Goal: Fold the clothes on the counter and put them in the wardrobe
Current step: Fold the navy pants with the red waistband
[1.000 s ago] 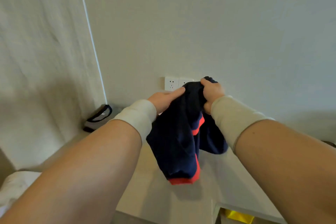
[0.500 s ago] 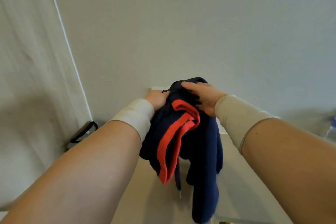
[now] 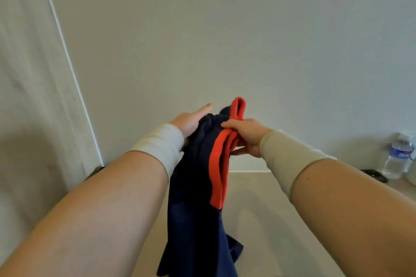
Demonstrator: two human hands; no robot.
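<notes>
Garment in navy with a red band hung higher than half a second before, lifted off the counter and lengthened toward six o'clock, so folding seemed only begun. Right hand pinched the band between thumb and fingers; left hand, forefinger extended, probably gripped the cloth beneath, though fabric hid its fingers. A water bottle stood at three o'clock, well apart, leaving open counter below.
</notes>
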